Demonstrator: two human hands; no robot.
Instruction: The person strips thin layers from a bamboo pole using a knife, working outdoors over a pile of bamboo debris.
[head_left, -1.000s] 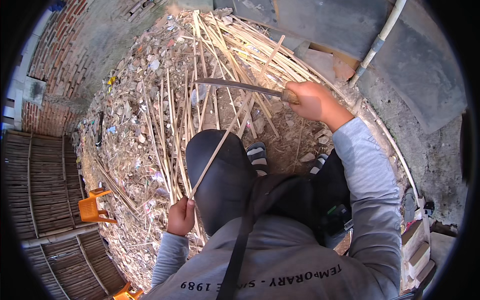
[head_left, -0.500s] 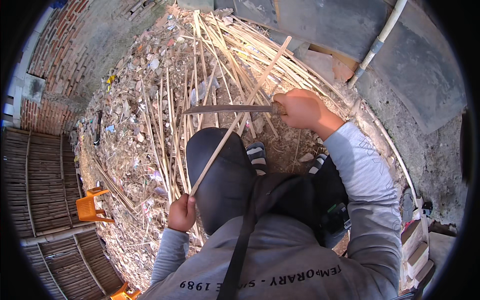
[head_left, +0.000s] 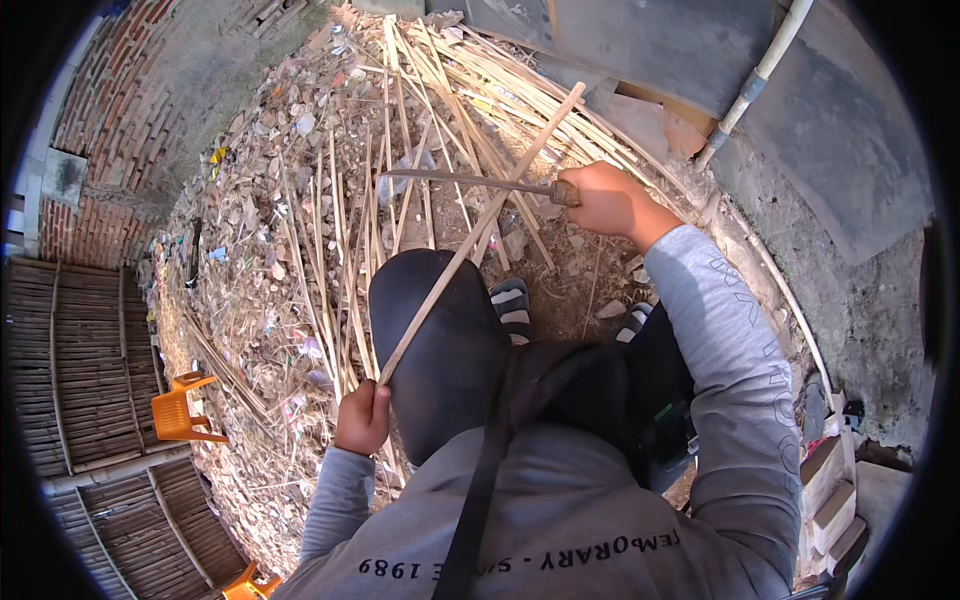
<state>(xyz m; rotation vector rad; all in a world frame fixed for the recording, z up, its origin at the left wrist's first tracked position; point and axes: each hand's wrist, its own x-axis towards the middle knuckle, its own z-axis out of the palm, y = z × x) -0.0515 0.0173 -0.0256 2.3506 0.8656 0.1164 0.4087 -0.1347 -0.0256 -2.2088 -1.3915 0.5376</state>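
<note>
My left hand (head_left: pixel 362 418) grips the lower end of a long pale bamboo strip (head_left: pixel 440 285) beside my left knee. The strip slants up and away to the right, passing over my dark-clad thigh. In my right hand (head_left: pixel 612 203) is the wooden handle of a machete (head_left: pixel 470 180), fingers wrapped round it. Its long dark blade points left and lies across the strip in its upper half; whether blade and strip touch, I cannot tell.
More bamboo strips (head_left: pixel 520 95) lie in a loose pile ahead, others on the littered ground (head_left: pixel 265 190) to the left. An orange plastic chair (head_left: pixel 180 410) stands far left. A pale pipe (head_left: pixel 752 85) leans at the upper right, near grey panels (head_left: pixel 640 45).
My right hand has moved the machete farther up the strip, away from me, and its blade now tilts, tip higher. The left hand keeps its hold in nearly the same place.
</note>
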